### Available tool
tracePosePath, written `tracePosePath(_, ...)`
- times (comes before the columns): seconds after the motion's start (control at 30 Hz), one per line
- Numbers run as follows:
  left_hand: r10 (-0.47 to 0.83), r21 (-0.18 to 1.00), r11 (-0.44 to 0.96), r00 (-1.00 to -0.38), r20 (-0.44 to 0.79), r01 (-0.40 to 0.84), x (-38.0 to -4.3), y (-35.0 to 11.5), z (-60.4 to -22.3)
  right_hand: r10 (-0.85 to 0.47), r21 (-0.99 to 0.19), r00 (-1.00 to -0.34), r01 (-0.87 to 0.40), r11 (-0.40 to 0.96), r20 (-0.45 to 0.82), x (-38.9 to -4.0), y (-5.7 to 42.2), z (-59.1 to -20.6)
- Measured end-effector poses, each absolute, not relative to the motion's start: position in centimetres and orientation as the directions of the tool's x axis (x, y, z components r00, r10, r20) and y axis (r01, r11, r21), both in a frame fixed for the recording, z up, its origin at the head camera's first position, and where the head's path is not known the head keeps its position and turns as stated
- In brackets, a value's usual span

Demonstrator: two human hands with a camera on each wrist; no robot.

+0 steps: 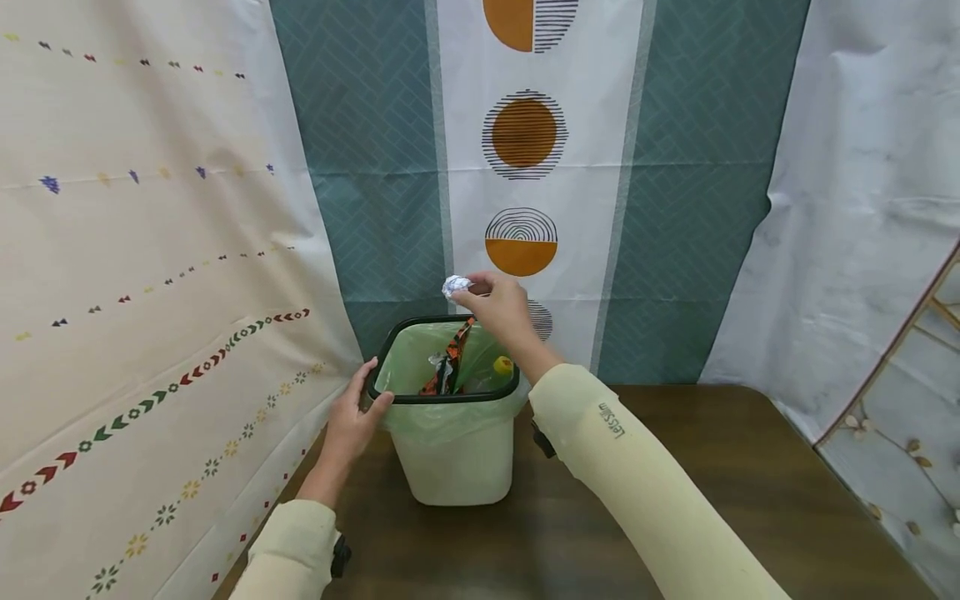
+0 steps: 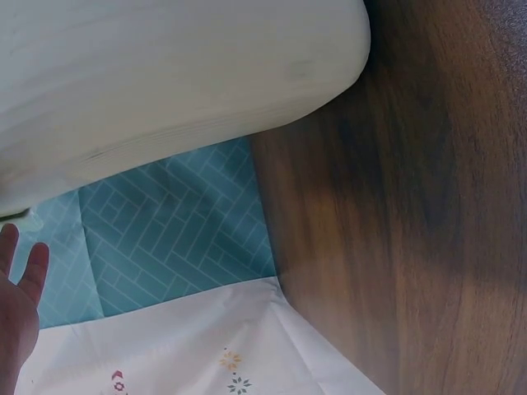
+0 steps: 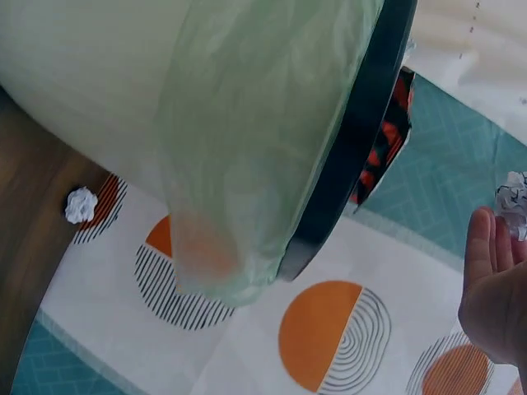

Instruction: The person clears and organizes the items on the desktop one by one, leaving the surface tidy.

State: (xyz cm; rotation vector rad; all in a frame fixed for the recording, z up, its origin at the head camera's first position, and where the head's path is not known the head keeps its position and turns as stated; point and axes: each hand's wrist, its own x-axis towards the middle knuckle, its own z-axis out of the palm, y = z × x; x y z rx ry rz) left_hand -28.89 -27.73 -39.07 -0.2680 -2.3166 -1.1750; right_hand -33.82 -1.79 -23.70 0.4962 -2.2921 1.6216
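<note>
A small white bin [image 1: 453, 467] with a dark rim and a pale green liner [image 1: 412, 342] stands upright on the table. Above its far rim, my right hand [image 1: 504, 310] pinches a crumpled foil ball [image 1: 456, 287] between thumb and fingers; the right wrist view has the foil ball [image 3: 512, 202] at its right edge. My left hand [image 1: 352, 421] rests against the bin's left rim, its fingers fairly straight. Inside the bin are an orange-and-black wrapper [image 1: 452, 358] and a clear bottle with a yellow cap [image 1: 502, 365]. The bin's bottom is hidden.
Behind the bin, another crumpled white ball [image 3: 81, 205] lies on the brown wooden table [image 1: 660, 483]. Patterned cloths hang around: a teal and white one [image 1: 375, 208] at the back, a cream one [image 1: 150, 292] on the left, a whitish one [image 1: 840, 250] on the right.
</note>
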Motion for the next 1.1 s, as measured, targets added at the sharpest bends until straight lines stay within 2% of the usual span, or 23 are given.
tracePosePath(0.53,-0.055,0.688,0.603,-0.839,0.542,0.405,-28.9,-27.7,-38.9,-0.180,-0.796,-0.893,-0.449,0.406,0.412,-33.5,-4.6,-24.6)
tracePosePath(1.1,-0.056,0.671,0.609,-0.820,0.569,0.424,-29.0,-27.8,-39.2,-0.236,-0.791,-0.883,-0.469,0.394,0.406,-33.3,-5.0,-25.4)
